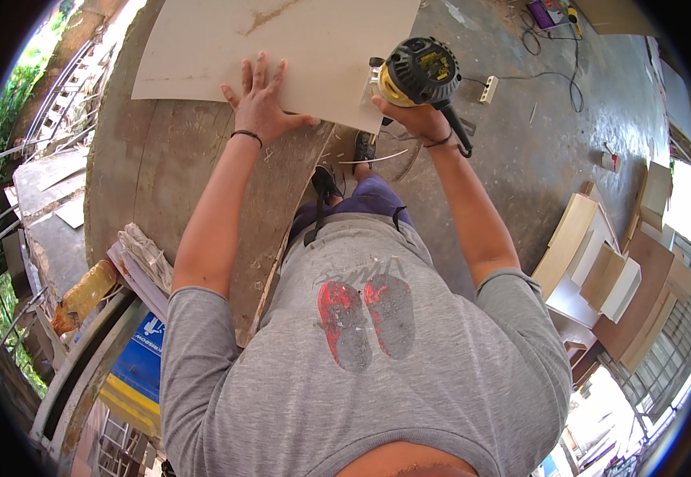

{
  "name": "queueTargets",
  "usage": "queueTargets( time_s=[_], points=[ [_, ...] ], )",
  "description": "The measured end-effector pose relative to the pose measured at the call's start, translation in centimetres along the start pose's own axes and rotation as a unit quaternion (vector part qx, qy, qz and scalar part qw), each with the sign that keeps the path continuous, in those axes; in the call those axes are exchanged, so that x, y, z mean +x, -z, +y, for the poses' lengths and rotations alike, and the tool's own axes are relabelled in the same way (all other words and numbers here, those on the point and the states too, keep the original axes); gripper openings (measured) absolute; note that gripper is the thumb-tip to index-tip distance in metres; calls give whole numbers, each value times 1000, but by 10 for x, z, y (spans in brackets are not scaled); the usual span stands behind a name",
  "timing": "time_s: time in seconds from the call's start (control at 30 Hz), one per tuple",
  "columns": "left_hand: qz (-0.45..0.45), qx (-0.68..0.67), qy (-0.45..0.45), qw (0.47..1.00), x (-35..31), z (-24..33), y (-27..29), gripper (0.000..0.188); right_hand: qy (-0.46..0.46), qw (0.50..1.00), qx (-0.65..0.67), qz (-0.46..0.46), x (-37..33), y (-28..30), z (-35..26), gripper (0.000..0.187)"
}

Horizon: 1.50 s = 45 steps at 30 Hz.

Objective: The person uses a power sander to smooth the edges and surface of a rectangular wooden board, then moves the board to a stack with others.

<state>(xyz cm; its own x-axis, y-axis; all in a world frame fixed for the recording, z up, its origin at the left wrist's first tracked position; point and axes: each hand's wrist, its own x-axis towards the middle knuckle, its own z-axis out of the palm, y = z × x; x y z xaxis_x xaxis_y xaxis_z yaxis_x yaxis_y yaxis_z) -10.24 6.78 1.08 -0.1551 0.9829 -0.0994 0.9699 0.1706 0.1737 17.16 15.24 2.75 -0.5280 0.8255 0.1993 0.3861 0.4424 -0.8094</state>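
Note:
A pale board [322,48] lies on the wooden workbench [163,159], with its right side reaching past the bench edge. My left hand [262,102] rests on the board's near edge, fingers spread and holding nothing. My right hand [417,118] is wrapped round a yellow and black trim router [419,71], which stands at the board's right edge near its corner. The black cord end hangs down by my right wrist. The router's bit is hidden from sight.
A power strip [489,90] with a cable lies on the grey floor to the right. Farther off are a purple box [548,13] and a small can [610,161]. Wooden cabinet parts [592,262] stand at the right. A blue and yellow box [140,358] sits lower left.

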Motion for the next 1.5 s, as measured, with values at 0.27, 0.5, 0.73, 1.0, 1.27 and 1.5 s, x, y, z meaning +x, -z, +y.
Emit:
queueTargets(
  time_s=[0.27, 0.5, 0.73, 1.0, 1.27, 1.5],
  points=[
    [-12, 4, 7, 1000, 1, 3, 4, 125, -6, 999, 21, 45, -17, -11, -12, 38],
    [-5, -5, 3, 1000, 1, 0, 0, 125, 17, 999, -11, 42, -36, -21, -11, 38],
    [-1, -2, 1, 1000, 2, -2, -5, 127, 30, 998, -39, 28, -53, -29, -12, 39],
    [-12, 14, 14, 1000, 3, -3, -5, 127, 4, 1000, -13, -8, -62, -30, -16, 35],
    [-18, 5, 3, 1000, 1, -1, 2, 130, 2, 999, -39, -16, -89, -29, -11, 39],
    [-2, -83, 26, 996, 8, 23, -13, 113, 31, 995, -77, 63, -89, 28, -31, 53]
  ],
)
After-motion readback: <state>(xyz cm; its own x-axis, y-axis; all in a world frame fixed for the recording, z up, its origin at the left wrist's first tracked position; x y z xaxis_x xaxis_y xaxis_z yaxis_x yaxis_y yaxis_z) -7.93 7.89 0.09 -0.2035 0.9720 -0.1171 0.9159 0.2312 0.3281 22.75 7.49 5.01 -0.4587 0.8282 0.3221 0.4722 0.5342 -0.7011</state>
